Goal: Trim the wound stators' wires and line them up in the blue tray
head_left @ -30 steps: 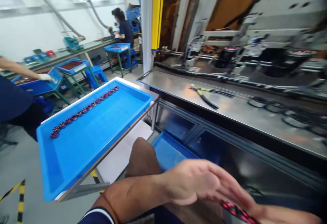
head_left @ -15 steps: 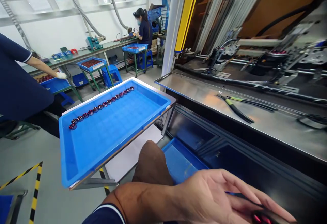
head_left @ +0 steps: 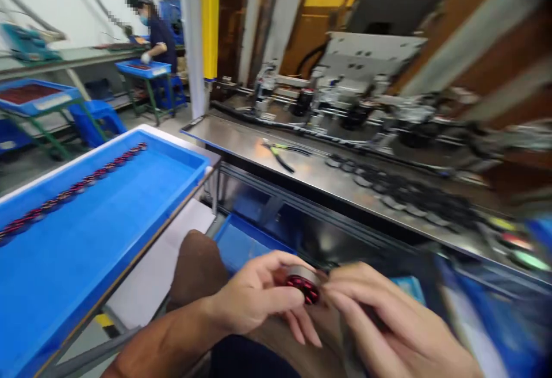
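Note:
My left hand [head_left: 263, 297] is closed around a round metal part with red windings inside [head_left: 303, 283], thumb in front and fingers behind. Close on its right is my right hand [head_left: 383, 315], its thumb and fingertips pressed together near the part's edge. Whatever may be between those fingertips is too small and blurred to make out. Both hands are low in the view, above my lap.
A blue tray [head_left: 107, 217] at left holds a row of red wound parts. Pliers [head_left: 279, 156] and several dark round parts [head_left: 401, 194] lie on the metal ledge [head_left: 241, 139] before the machine. A person [head_left: 158, 35] works at the back left.
The view has swung right. My left hand has turned and now holds the part upright between thumb and fingers. My right hand has come into view beside it.

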Demonstrator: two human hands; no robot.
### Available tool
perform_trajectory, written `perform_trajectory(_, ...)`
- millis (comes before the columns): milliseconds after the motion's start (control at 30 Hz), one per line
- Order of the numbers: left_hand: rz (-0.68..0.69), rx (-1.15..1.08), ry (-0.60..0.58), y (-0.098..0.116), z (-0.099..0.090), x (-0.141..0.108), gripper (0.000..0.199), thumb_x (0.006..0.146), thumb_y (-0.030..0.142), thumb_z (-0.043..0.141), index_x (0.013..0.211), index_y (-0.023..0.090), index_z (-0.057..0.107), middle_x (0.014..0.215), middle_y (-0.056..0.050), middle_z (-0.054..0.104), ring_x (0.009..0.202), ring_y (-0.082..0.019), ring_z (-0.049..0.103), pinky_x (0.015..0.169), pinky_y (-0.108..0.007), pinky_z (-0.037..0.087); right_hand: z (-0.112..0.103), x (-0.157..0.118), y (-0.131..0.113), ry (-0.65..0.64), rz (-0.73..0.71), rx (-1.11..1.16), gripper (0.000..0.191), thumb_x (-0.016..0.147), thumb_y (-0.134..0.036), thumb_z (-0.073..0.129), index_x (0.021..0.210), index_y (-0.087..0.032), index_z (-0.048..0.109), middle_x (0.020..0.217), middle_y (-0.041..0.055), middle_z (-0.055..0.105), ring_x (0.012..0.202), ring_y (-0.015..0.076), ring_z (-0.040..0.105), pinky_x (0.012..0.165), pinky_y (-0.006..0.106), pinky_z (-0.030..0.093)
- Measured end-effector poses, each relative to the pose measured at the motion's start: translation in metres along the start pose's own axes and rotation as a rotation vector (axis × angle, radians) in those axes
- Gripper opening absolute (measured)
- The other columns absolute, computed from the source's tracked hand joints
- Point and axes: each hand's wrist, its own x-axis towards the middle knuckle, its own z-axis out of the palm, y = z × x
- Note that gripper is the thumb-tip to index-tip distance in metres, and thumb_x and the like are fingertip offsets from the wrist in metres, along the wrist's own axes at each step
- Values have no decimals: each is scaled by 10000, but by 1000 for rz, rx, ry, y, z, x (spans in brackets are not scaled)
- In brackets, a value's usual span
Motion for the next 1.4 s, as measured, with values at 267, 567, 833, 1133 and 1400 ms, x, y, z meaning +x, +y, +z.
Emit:
perform_trajectory(267, 233, -13, 96, 25, 8, 6, 398, 670, 291, 896, 998, 242, 676, 1034, -14, 734, 1132, -181, 663, 969, -267, 514, 7, 15, -1, 55, 25, 160, 148, 893, -47, 575, 859, -160, 663, 710, 39, 658, 649, 133, 625, 600, 251, 539)
perform_trajectory(567, -223, 37, -152, 19, -2, 6, 425, 942, 518, 537, 1029, 118, 653, 724, -107, 753, 605, -210, 740, 513, -223, 524, 2, 16, 5, 34, -64, 238, 153, 881, -28, 599, 921, -147, 687, 744, 61, 684, 685, 144, 645, 619, 259, 557)
perform_trajectory(833, 269, 291, 97, 21, 6, 2, 388, 788, 93, 772, 1084, 296, 623, 1213, -13, 607, 930, -140, 717, 765, -228, 593, 9, 18, 4, 200, 74, 231, 143, 891, -55, 623, 788, -128, 688, 689, 55, 678, 631, 111, 630, 589, 215, 521)
perform_trajectory(1133, 243, 334, 104, 17, 3, 10, 514, 755, 313, 836, 1232, 256, 653, 1125, -64, 669, 1032, -184, 675, 903, -259, 559, 6, 18, 15, 177, -53, 284, 86, 912, -94, 621, 876, -133, 688, 730, 67, 693, 673, 137, 653, 604, 247, 548)
perform_trajectory(1400, 323, 379, 160, 17, 4, 11, 278, 759, 262, 830, 1001, 250, 695, 1054, -29, 645, 958, -150, 645, 825, -243, 557, 8, 20, 14, 235, -22, 264, 108, 910, -104, 619, 837, -145, 687, 700, 45, 671, 630, 127, 620, 570, 241, 521)
